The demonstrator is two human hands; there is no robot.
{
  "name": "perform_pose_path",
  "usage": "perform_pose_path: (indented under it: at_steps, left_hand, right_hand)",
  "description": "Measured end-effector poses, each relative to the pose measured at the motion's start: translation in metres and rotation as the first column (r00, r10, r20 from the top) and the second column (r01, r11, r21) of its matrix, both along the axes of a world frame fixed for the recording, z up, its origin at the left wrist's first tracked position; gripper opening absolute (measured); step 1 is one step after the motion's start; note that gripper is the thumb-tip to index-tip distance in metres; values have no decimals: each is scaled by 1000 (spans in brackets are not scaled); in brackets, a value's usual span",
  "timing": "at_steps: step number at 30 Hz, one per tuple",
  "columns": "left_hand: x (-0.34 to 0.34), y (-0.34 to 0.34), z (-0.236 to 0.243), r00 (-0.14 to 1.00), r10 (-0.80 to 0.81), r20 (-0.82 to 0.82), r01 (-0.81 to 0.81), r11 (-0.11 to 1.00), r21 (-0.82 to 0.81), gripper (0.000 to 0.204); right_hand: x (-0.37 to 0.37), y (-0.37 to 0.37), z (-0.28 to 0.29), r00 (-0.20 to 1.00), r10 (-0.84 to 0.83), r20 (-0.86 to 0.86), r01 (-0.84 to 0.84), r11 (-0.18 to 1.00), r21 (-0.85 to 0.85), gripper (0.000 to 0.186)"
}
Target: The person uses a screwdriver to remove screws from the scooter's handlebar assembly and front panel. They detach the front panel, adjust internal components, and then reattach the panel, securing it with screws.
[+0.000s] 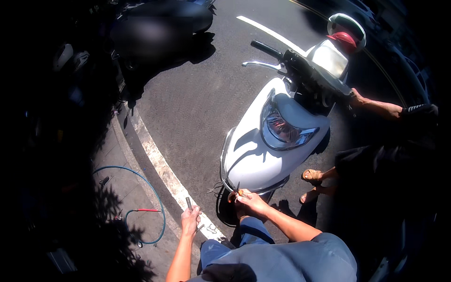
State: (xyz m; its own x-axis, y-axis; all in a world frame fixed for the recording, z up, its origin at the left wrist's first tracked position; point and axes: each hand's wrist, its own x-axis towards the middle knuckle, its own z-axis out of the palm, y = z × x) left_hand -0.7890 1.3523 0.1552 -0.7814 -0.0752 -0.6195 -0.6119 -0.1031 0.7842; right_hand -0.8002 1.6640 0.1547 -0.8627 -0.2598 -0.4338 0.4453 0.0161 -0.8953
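My left hand [190,220] grips a short, dark metal rod-like tool [188,202] upright, left of the scooter and over the painted white line. My right hand [249,202] is closed on a small tool with orange and dark parts [240,191] at the lower front edge of the white scooter [249,155]. What exactly the tool's tip touches is too small to tell. The scooter's curved headlamp [286,128] and handlebar [267,49] are above my right hand. A thin dark bent piece shows beside the front wheel.
Another person's hand [357,97] grips the handlebar at right; their sandaled feet [312,175] stand beside the scooter. A blue hose [162,211] with a red section lies on the pavement at left by the curb [123,141]. A parked scooter [197,16] stands at upper left.
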Motion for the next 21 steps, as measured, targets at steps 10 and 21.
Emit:
perform_pose_path:
  at_steps: [10, 21]
  left_hand:
    - [-154, 98, 86, 859, -267, -437, 307, 952, 21, 26]
    - [-317, 242, 204, 647, -449, -617, 504, 858, -95, 25]
  right_hand:
    - [-85, 113, 143, 767, -593, -245, 545, 804, -238, 37]
    - [-177, 173, 179, 801, -586, -124, 565, 808, -167, 40]
